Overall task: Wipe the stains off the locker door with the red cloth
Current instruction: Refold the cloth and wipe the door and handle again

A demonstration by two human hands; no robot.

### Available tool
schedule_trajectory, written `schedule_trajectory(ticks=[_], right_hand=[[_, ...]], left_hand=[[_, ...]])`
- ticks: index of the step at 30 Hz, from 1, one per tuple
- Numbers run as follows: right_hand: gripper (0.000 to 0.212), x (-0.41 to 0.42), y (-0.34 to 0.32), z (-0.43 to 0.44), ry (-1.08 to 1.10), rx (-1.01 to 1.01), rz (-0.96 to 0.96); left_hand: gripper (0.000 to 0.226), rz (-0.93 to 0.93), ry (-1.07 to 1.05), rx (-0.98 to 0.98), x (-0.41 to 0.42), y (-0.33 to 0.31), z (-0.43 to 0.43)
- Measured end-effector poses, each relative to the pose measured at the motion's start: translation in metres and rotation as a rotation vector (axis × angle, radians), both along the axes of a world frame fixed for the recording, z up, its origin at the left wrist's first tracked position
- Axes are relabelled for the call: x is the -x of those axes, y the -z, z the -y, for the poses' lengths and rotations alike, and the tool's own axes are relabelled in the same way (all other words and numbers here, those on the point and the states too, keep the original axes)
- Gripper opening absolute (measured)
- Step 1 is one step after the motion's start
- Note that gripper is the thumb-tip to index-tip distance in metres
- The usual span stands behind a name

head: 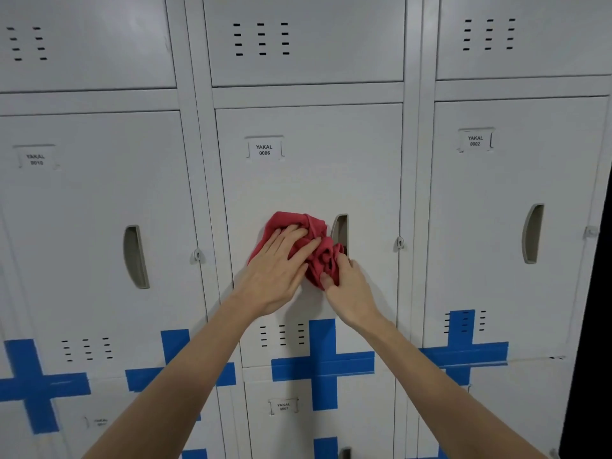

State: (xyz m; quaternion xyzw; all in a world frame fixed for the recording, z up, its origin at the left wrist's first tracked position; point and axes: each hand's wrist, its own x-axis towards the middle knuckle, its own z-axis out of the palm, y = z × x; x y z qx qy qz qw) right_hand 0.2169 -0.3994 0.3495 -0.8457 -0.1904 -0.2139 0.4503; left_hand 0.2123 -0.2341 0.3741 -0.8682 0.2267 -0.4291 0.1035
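The grey locker door labelled YAKAL 0006 fills the middle of the view. A crumpled red cloth is bunched against the door just left of its recessed handle. My left hand lies flat on the cloth's left part, fingers spread and pressing it to the door. My right hand pinches the cloth's lower right edge with thumb and fingers. Faint smudges show on the door above the cloth, below the label. The cloth covers the lower end of the handle.
Similar locker doors stand to the left and right, each with a handle and label. Blue tape crosses run along the doors' lower edges. Vent slots sit above and below. A dark gap borders the far right.
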Motion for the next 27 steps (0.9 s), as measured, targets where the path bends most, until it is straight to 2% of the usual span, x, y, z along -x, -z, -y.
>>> schedule_trajectory(ticks=[2,5,6,9,13,17,21,27], right_hand=[[0.042,0.004,-0.008,0.003,0.055,0.130,0.055],[0.068,0.003,-0.034,0.007,0.114,0.311,0.086],[0.070,0.002,-0.044,0.008,0.151,0.389,0.090],[0.051,0.005,-0.074,0.013,0.258,0.665,0.075],[0.023,0.023,-0.115,0.015,0.209,0.923,-0.041],[0.024,0.021,-0.111,0.015,0.204,1.037,-0.053],[0.038,0.011,-0.070,0.014,0.261,1.007,0.040],[0.034,0.013,-0.036,0.002,0.383,1.132,0.167]], left_hand=[[0.050,-0.005,-0.017,-0.014,0.002,0.000,0.001],[0.051,-0.012,-0.028,-0.019,0.003,-0.003,0.002],[0.051,-0.012,-0.030,-0.020,0.003,-0.006,0.002],[0.051,0.008,-0.036,-0.055,0.000,-0.020,0.002],[0.047,0.021,0.001,-0.096,-0.004,-0.046,0.006],[0.045,0.022,0.008,-0.126,-0.006,-0.051,0.003],[0.045,0.024,0.039,-0.160,-0.007,-0.041,0.003],[0.046,0.010,0.052,-0.171,-0.005,-0.015,-0.001]])
